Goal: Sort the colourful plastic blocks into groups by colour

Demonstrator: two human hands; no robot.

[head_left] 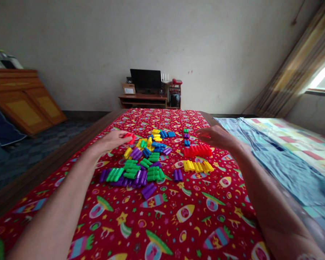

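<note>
My left hand (113, 139) is closed on a red toy block (130, 137), at the left side of a mixed pile. In that pile lie green blocks (131, 169), purple blocks (137, 153), blue blocks (158, 145) and yellow blocks (155, 132). Across the table, my right hand (215, 136) hovers just beyond a row of red blocks (197, 150), its fingers apart. A patch of red shows between those fingers, probably the cloth. Nearer to me than the red row lie a yellow row (198, 166) and a purple block (178, 175).
A red patterned cloth (184, 231) covers the long table. Small green, purple and blue blocks (186, 136) form a short column left of my right hand. A bed (281, 162) adjoins on the right. A desk with a monitor (146, 79) stands against the far wall.
</note>
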